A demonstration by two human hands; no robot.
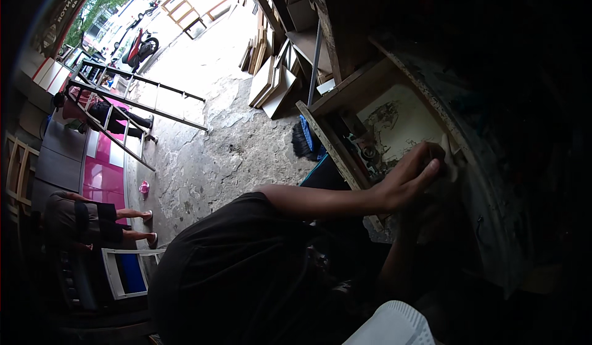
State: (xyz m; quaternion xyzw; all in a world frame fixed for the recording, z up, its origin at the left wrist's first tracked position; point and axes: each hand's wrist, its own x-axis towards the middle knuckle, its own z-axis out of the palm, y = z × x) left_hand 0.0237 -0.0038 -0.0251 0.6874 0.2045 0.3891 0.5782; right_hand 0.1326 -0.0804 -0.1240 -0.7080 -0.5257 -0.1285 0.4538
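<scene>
While left hand presses curled fingers on the pale panel, rubbing step judged underway; right hand state cannot tell, hidden.

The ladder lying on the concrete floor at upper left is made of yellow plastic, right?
Not quite. The head view shows the ladder lying over the concrete floor at upper left, but it is dark metal, not yellow plastic.
</scene>
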